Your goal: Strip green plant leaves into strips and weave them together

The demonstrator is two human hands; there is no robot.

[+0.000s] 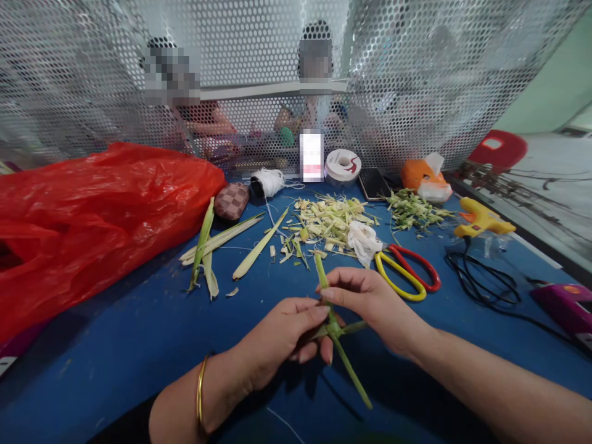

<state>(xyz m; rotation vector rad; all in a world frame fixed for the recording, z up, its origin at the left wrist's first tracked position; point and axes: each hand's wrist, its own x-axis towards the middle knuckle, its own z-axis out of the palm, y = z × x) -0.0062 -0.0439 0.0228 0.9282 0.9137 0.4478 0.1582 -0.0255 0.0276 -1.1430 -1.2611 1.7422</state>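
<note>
Several green leaf strips cross in a small woven knot (pixel 333 330), held above the blue table (pixel 185 351). My left hand (pixel 296 327), below a gold bangle, pinches the knot's left side between thumb and fingers. The upper strip is pinched by my right hand (pixel 358 299), thumb against forefinger. One strip points down and right, another sticks out to the right under my right hand. Past the hands lie scissors (pixel 400 271) with one red and one yellow handle, their blades partly under a crumpled white tissue (pixel 364 242).
Leaf scraps (pixel 328 222) are heaped mid-table, long leaves (pixel 261 245) to their left. A red plastic bag (pixel 106 228) covers the left side. White thread (pixel 268 182), a ribbon spool (pixel 343 165), a phone (pixel 374 184) and a yellow glue gun (pixel 485 219) with black cable stand around; people sit behind perforated mesh.
</note>
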